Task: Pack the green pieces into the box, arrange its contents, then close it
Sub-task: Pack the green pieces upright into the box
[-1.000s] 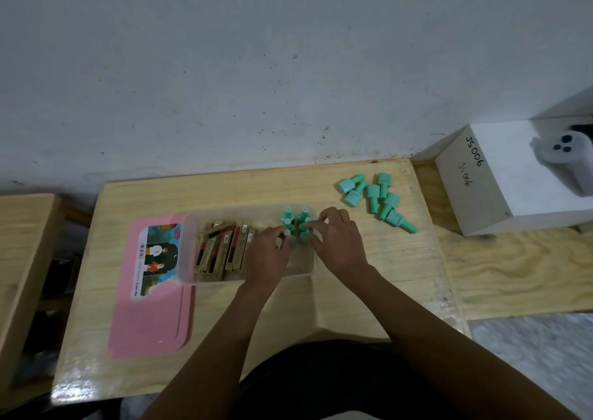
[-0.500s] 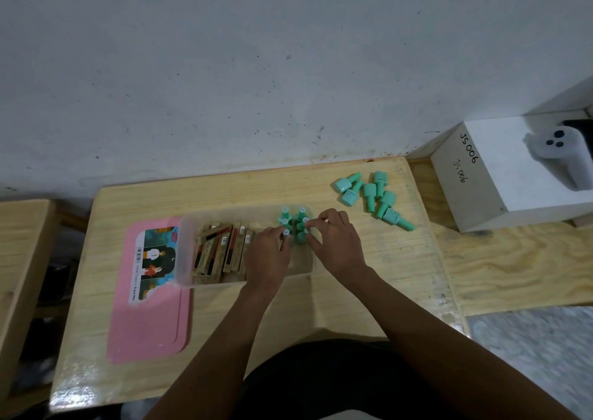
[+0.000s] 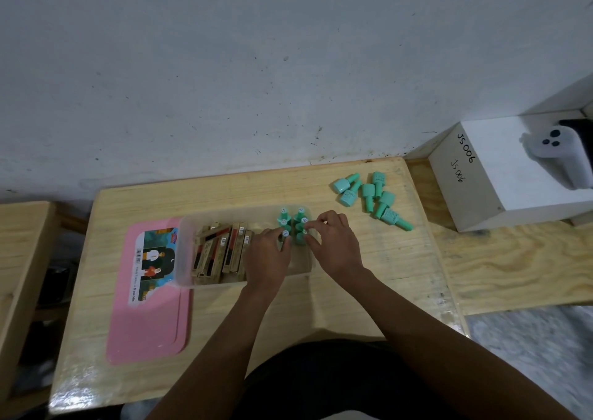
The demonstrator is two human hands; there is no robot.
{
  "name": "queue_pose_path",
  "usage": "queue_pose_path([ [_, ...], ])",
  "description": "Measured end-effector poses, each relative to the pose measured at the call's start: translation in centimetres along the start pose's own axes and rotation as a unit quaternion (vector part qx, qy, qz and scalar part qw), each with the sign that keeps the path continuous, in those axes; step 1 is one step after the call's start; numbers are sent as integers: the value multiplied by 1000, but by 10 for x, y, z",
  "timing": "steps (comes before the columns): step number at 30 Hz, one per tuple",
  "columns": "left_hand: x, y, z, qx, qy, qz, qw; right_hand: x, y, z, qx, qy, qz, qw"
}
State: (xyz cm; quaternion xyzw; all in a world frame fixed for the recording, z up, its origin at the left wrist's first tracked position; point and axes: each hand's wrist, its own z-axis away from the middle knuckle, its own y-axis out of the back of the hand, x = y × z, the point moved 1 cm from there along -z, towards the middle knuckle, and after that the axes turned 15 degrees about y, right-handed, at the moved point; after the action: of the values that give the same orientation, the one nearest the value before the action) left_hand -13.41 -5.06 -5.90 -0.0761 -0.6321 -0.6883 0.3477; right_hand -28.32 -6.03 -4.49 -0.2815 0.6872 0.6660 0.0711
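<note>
Both hands, left hand [image 3: 268, 254] and right hand [image 3: 333, 246], reach into the box [image 3: 189, 259], fingertips pinching upright green pieces [image 3: 293, 224]; their bases are hidden.

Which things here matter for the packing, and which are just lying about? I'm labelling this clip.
Job:
- box
- green pieces in box
- loose green pieces
- pink lid
- brown packs
- left hand
- right hand

Lying about:
- white carton
- white device
</note>
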Motion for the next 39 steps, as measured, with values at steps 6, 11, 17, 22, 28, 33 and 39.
queue_pose_path([
  [6, 2, 1, 2, 2, 10, -10, 1000, 0, 4, -1, -12, 19, 22, 999],
  [11, 5, 6, 7, 26, 1, 1, 1000, 9, 15, 3, 17, 27, 13, 999],
  [17, 28, 21, 16, 102, -73, 50, 991, 57, 45, 29, 100, -73, -3, 992],
  [22, 85, 14, 8, 27, -165, 96, 981, 108, 64, 49, 73, -227, -16, 971],
  [28, 143, -36, -29, -161, -118, 43, 979, 147, 70, 53, -6, -276, -27, 961],
  [33, 154, -79, -60, -225, -74, -111, 965, 166, 63, 41, -65, -271, -33, 960],
  [39, 162, -103, -69, -212, -47, -219, 951, 173, 56, 32, -58, -265, -7, 962],
])
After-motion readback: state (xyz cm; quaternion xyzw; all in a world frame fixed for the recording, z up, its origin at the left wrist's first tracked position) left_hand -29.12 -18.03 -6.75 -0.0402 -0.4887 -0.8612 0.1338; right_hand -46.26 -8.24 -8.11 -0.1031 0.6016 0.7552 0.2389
